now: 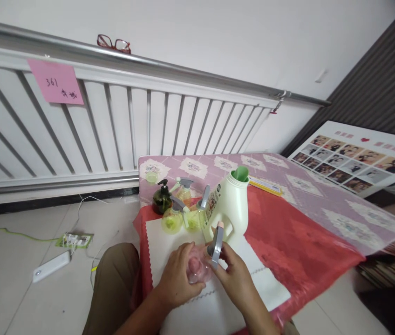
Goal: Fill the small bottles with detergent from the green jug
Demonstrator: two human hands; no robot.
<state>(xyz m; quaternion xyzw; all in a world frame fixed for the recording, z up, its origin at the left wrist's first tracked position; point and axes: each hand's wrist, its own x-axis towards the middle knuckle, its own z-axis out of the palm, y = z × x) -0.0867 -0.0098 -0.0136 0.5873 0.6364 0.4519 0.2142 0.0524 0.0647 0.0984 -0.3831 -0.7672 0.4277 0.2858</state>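
Note:
My left hand (177, 279) is wrapped round the body of a clear pinkish spray bottle (199, 270), tilted above a white cloth (169, 251). At the bottle's neck my right hand (234, 274) grips its grey spray head (216, 246); the fingertips behind it are partly hidden. Just beyond stands a large pale laundry detergent jug (237, 204) with a green spout. To its left are several smaller bottles: a yellow spray bottle (172, 222), another yellow one (193, 218), an orange-tinted one (184, 193) and a dark green pump bottle (161, 200).
Red plastic sheeting (281, 228) covers part of the patterned table (309, 186). A yellow-edged flat packet (265, 185) and a green cap (152, 177) lie there. Behind runs a white radiator (169, 121). A power strip (51, 266) and cables are on the floor at left.

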